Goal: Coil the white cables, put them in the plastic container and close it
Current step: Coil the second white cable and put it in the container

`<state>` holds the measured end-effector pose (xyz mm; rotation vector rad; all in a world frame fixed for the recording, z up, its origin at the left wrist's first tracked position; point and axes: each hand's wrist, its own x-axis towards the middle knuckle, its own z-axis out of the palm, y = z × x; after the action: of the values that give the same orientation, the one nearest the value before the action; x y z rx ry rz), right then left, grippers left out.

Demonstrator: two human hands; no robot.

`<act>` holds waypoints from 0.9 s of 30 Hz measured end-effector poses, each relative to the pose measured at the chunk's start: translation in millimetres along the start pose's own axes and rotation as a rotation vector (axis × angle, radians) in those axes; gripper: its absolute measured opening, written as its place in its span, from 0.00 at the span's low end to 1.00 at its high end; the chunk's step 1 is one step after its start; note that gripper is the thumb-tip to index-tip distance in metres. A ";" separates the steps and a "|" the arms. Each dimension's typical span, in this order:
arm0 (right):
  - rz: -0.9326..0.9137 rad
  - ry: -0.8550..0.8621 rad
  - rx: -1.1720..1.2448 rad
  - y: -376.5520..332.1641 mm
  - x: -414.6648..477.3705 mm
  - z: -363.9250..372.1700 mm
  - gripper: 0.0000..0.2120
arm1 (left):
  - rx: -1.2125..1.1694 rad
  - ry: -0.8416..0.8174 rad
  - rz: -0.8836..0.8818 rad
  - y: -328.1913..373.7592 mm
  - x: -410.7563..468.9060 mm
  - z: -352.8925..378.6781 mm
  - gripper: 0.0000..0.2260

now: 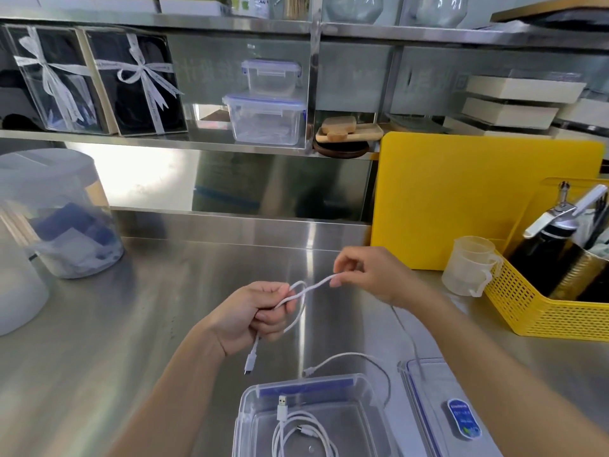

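Note:
My left hand (255, 313) grips a loop of a white cable (313, 283) above the steel counter, and the cable's plug (250, 362) dangles below my fist. My right hand (369, 273) pinches the same cable a little further along, with the cord stretched between both hands. The open clear plastic container (250, 410) sits at the near edge and holds one coiled white cable (296, 430) with a USB plug. Another white cable (356, 357) lies loose on the counter behind the container. The container's lid (438, 407), blue-sealed and labelled, lies flat to the right.
A yellow perforated basket (540, 311) with bottles and a small clear measuring cup (468, 268) stand at the right, in front of a yellow cutting board (461, 199). A large clear canister (56, 219) stands at the left. Shelves behind hold stacked plastic boxes (267, 117).

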<state>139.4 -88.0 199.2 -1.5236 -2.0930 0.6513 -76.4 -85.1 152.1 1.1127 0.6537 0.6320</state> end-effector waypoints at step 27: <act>-0.056 0.527 -0.017 5.8 16.3 -29.8 0.09 | -0.128 -0.106 0.142 26.8 10.2 -1.5 0.11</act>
<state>157.6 -67.8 220.3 -1.4446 -1.7295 0.1788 -74.3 -68.3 175.3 1.0717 0.4403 0.7215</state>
